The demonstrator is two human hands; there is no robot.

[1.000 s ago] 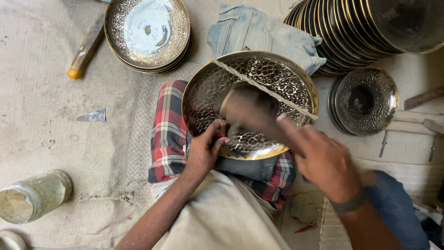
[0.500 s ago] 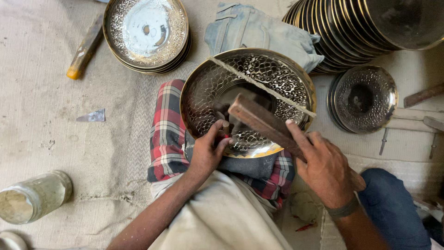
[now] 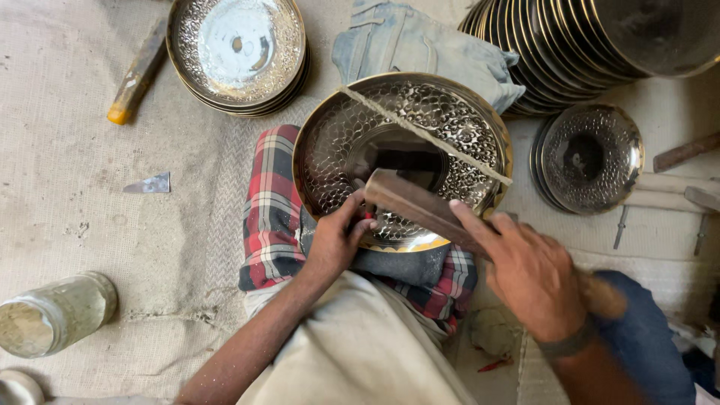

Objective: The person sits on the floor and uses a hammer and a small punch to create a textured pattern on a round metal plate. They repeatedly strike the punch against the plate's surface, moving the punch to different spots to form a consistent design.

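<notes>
Across your lap: a round metal plate with a dimpled, hammered band rests tilted on your knee, over a red checked cloth. A thin cord crosses its face from upper left to right rim.
Left hand: your left hand sits at the plate's near rim, fingers curled closed around a small tool whose tip touches the metal. What kind of tool it is, you cannot tell; the fingers hide it.
Right hand: your right hand grips a wooden mallet by its handle, fingers wrapped shut, forefinger laid along the shaft. The mallet head hangs just over the left fingers.
Risk, fingers: the mallet head is very close to your left knuckles; a slightly off blow would likely land on them.
Risk, plate: only your knee and one hand steady the plate, so a hard strike could shift it and put a dimple out of line.
Count, plates: one in your lap; one stack top left; one leaning row top right; one small stack at right.
Count, other things: one glass jar on the sacking floor, one yellow-tipped tool, one folded denim cloth, one metal scrap.
</notes>
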